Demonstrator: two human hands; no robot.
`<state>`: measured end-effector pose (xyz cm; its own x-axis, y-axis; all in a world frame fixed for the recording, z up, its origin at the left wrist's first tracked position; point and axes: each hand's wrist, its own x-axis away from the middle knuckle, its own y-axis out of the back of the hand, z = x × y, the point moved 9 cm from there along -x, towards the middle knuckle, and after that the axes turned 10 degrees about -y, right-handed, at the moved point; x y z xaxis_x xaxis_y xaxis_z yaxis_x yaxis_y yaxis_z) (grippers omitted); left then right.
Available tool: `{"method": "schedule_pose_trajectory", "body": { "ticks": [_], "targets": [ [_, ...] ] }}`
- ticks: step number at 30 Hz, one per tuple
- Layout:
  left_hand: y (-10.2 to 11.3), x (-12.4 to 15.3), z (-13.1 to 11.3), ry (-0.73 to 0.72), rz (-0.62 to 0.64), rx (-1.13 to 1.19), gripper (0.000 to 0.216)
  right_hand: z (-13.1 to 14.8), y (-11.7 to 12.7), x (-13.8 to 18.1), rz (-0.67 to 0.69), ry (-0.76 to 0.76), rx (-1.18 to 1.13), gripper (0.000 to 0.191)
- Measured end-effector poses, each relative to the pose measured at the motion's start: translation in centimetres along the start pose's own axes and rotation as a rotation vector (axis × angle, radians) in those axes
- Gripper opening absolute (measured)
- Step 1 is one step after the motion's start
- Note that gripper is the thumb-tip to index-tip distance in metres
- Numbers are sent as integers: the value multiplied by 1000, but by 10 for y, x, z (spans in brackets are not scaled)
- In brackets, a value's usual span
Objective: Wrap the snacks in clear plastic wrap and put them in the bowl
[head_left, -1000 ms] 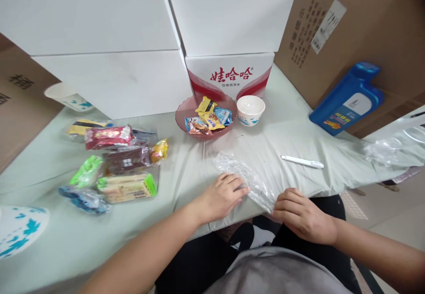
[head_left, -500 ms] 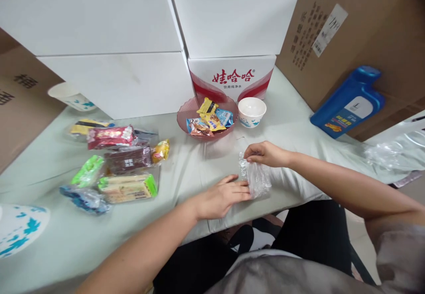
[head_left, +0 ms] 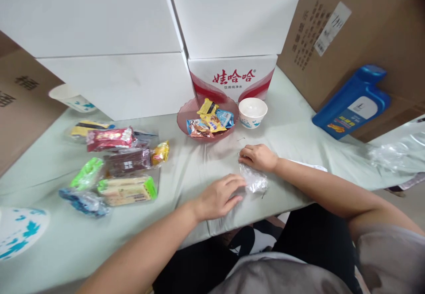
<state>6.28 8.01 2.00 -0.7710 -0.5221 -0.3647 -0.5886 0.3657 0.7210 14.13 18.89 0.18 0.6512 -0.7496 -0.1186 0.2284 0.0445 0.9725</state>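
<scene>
A clear plastic bag (head_left: 255, 180), folded small, lies on the pale green tablecloth (head_left: 186, 161) near the front edge. My left hand (head_left: 219, 195) rests flat on the cloth with fingers stretched out, its fingertips touching the bag's left edge. My right hand (head_left: 257, 157) is curled over the bag's far end, fingers pressed down on the plastic. A pink bowl (head_left: 186, 116) with several wrapped snacks stands just beyond the hands.
A white paper bowl (head_left: 253, 112) stands beside the pink bowl. Several snack packets (head_left: 122, 165) lie at the left. White boxes and a red-lettered carton (head_left: 232, 78) line the back. A blue jug (head_left: 352, 102) leans at right. A white pen (head_left: 314, 167) shows behind my right forearm.
My right hand went from the table's front edge up over the bag and folded it; the long bag is now a small packet. My left hand stayed almost in place.
</scene>
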Motion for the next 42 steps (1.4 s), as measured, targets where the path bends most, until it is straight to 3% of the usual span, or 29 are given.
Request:
{"method": "schedule_pose_trajectory", "body": {
  "ticks": [2, 6, 10, 13, 15, 19, 22, 24, 28, 33, 39, 42],
  "targets": [
    [3, 0, -1, -7, -36, -19, 36, 1, -1, 0, -2, -1, 21, 26],
    [-8, -2, -6, -78, 77, -114, 28, -15, 5, -10, -15, -38, 109, 27],
    [-10, -1, -4, -84, 99, -142, 24, -47, 49, -13, -243, -173, 101, 19],
    [-11, 0, -3, -79, 107, -162, 25, -31, 78, 13, -383, -76, -30, 21],
    [-10, 0, -5, -89, 109, -165, 21, -2, 74, 40, -333, 42, -119, 26],
    [2, -3, -10, -92, 13, -153, 13, 47, 20, 89, -23, 126, -95, 65],
    [12, -3, -8, -62, -76, -235, 21, 57, -9, 108, 101, 94, -31, 71],
    [10, -3, -5, -52, -47, -319, 29, 62, -15, 115, 128, 98, -23, 70],
    [-3, 1, 10, 7, 69, -418, 32, 82, -8, 132, 63, 193, -36, 66],
    [-6, 5, 15, 15, 91, -412, 29, 95, 15, 147, -124, 237, -144, 26],
    [1, 5, 14, 13, 39, -410, 25, 82, 42, 114, -73, 154, -322, 20],
    [0, 5, 13, 6, 43, -397, 24, 82, 41, 106, -10, 178, -321, 24]
  ]
}}
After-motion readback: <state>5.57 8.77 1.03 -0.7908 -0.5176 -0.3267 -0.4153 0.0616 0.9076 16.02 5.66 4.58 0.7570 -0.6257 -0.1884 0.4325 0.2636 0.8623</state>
